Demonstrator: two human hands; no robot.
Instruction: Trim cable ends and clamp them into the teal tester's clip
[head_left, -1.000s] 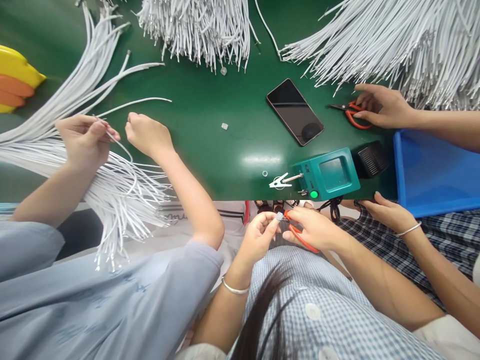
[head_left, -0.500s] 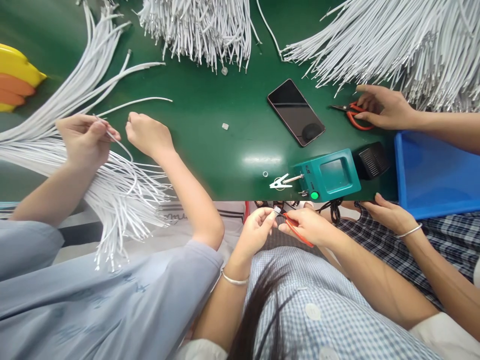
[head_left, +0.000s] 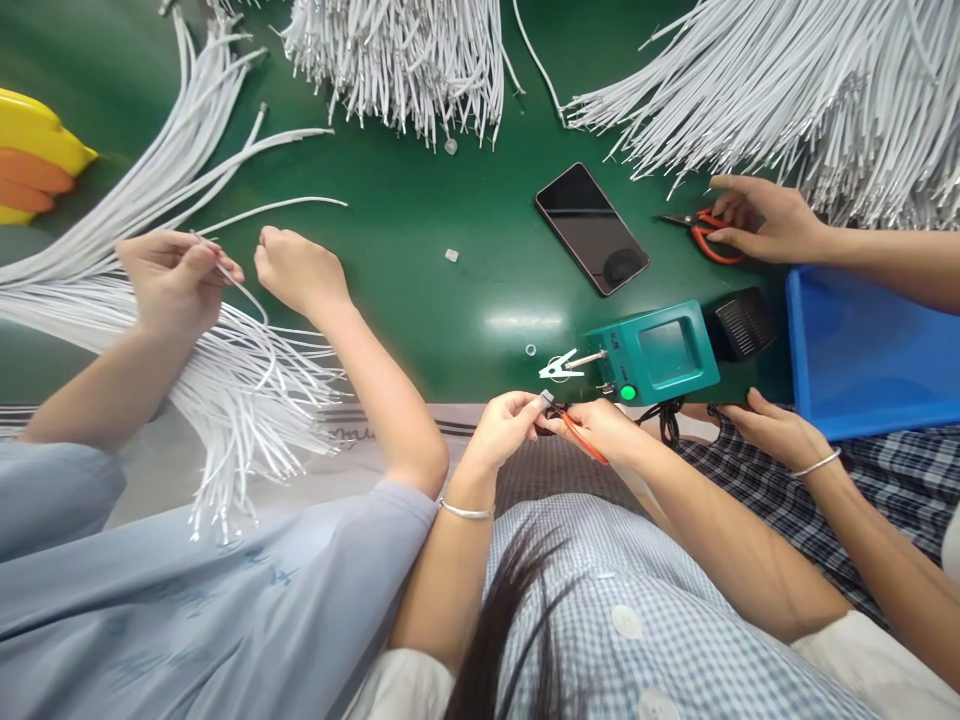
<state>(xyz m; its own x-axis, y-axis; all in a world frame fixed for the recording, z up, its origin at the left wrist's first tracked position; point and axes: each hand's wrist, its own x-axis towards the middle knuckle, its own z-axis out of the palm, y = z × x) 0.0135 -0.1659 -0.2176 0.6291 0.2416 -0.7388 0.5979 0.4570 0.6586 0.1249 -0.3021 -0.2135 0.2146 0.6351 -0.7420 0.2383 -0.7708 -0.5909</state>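
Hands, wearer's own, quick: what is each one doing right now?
Left hand: closed, pinching a small grey piece at its fingertips.
Right hand: closed on the orange-handled snips, right against that piece.

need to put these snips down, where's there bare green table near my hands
Bare table lies between the co-worker's forearm and the phone, holding only small clear bits. A thinner strip runs above the phone, below the middle cable bundle. It is crowded around the teal box and blue tray.
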